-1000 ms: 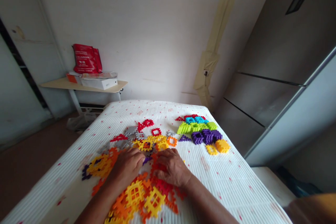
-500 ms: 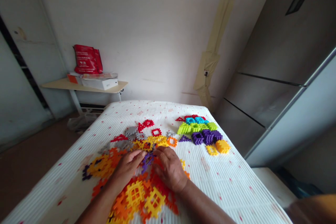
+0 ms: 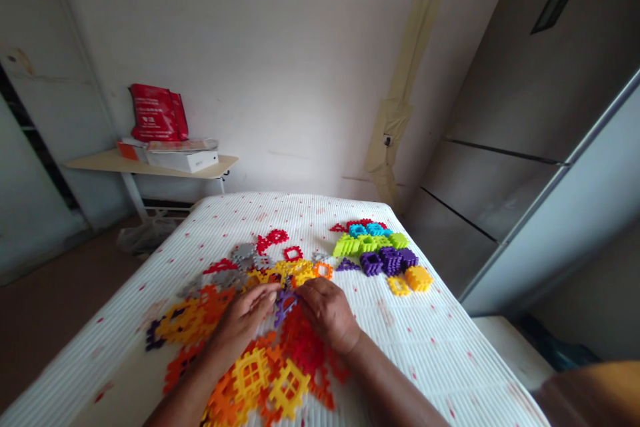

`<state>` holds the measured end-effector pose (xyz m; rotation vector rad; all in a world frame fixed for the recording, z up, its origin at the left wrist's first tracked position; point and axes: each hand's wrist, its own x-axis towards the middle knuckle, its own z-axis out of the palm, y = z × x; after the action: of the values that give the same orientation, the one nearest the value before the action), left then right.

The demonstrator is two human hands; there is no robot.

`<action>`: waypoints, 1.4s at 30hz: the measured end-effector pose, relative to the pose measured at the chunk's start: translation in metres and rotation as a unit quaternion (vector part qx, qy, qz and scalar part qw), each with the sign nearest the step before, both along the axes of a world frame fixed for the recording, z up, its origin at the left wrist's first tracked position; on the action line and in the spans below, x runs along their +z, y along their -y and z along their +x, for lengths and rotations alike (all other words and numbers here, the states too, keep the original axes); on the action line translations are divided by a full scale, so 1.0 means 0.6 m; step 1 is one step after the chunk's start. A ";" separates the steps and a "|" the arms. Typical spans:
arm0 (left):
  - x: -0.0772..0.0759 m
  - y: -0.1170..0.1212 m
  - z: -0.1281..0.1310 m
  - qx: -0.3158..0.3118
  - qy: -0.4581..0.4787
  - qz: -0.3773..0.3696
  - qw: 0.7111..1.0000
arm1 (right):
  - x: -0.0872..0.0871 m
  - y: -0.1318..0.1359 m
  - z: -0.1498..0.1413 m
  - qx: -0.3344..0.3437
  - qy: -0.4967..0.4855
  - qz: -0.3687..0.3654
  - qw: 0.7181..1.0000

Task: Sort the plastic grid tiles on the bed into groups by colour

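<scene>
Head view, looking down over a white ribbed mattress (image 3: 400, 353) with both bare forearms reaching in from 6 o'clock. The left hand (image 3: 243, 321) and right hand (image 3: 327, 313) have been drawn closer together at the centre, around a purple plastic piece (image 3: 284, 307). The left fingers are extended, and their tips are at the piece's edge. The right fingers are curled over it. Whether it is actually gripped cannot be told, as part of it is covered by the fingers.

A heap of red plastic pieces (image 3: 303, 347) is spread below the right hand, and yellow lattice pieces (image 3: 250, 373) and orange pieces (image 3: 220, 407) lie at 6 to 7 o'clock. Gray pieces (image 3: 243, 255) are scattered at 11 o'clock. Green, blue and purple blocks (image 3: 370, 247) are grouped apart at 1 o'clock. Beyond the mattress at 11 o'clock, a red bag (image 3: 157, 113) stands on a shelf (image 3: 100, 161).

Pieces under the palms are hidden, the lowest pieces are cut off by the frame edge, and a blurred orange shape (image 3: 590, 397) at 5 o'clock cannot be made out.
</scene>
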<state>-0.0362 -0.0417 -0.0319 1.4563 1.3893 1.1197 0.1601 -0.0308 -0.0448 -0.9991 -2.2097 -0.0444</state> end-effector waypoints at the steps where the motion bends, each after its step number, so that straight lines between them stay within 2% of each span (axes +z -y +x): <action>1: -0.002 -0.002 -0.003 -0.001 0.005 0.001 1.000 | 0.002 -0.011 0.014 -0.037 0.000 -0.001 0.999; 5: -0.007 -0.009 -0.016 0.016 0.014 0.003 1.000 | 0.016 -0.057 0.087 -0.227 0.056 -0.033 0.972; 8: -0.006 -0.010 -0.021 0.008 0.018 0.001 1.000 | 0.025 -0.080 0.132 -0.293 0.136 -0.060 0.945; 13: -0.005 -0.010 -0.021 -0.004 0.004 -0.004 1.000 | 0.018 -0.096 0.155 -0.299 0.210 -0.077 0.928; 25: -0.017 -0.016 -0.029 -0.004 0.000 -0.013 1.000 | 0.010 -0.102 0.148 -0.307 0.239 -0.093 0.917; 39: -0.027 -0.017 -0.028 0.015 -0.038 0.032 0.999 | 0.007 -0.092 0.127 -0.289 0.238 -0.095 0.922; 42: -0.028 -0.021 -0.032 0.017 -0.090 0.068 0.993 | 0.013 -0.083 0.112 -0.284 0.211 -0.096 0.930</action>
<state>-0.0551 -0.0294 -0.0488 1.6715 1.4907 1.1461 0.2270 0.0189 -0.0373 -1.8629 -2.2402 -0.3387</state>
